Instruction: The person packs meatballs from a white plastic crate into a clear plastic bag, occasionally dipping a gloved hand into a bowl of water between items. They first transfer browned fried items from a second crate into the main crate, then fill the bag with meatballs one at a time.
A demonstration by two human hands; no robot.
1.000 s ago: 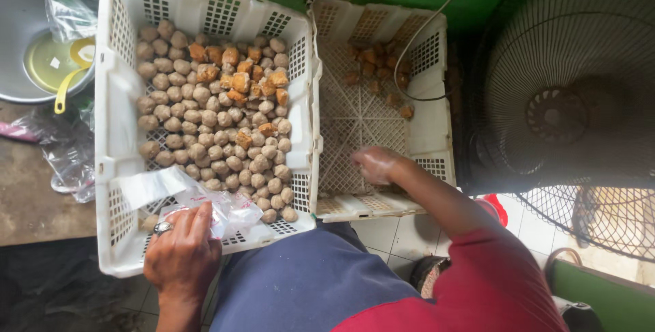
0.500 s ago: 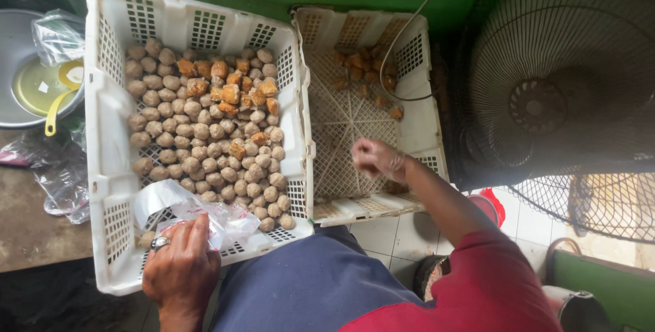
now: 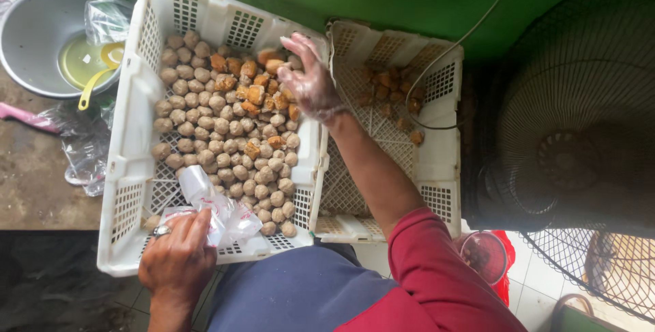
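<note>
A white slotted plastic crate (image 3: 129,168) holds many small brown balls (image 3: 225,141) and several orange-brown fried cubes (image 3: 256,93). My left hand (image 3: 177,253) rests on the crate's near edge, holding a clear plastic bag (image 3: 215,206) open over the balls. My right hand (image 3: 307,76), covered in a thin clear glove, hovers with fingers spread over the fried cubes at the crate's far right. A second white crate (image 3: 437,161) to the right holds a few fried cubes (image 3: 389,90) at its far end.
A metal bowl (image 3: 34,38) with a yellow ladle (image 3: 102,73) and plastic bags sits at the left on a worn table (image 3: 34,182). A wire fan guard (image 3: 580,141) stands at the right. A cable (image 3: 450,52) hangs over the second crate. A red container (image 3: 488,257) sits below.
My right hand has moved from the second crate, left and forward, over to the fried cubes in the first crate. My left hand has kept hold of the bag.
</note>
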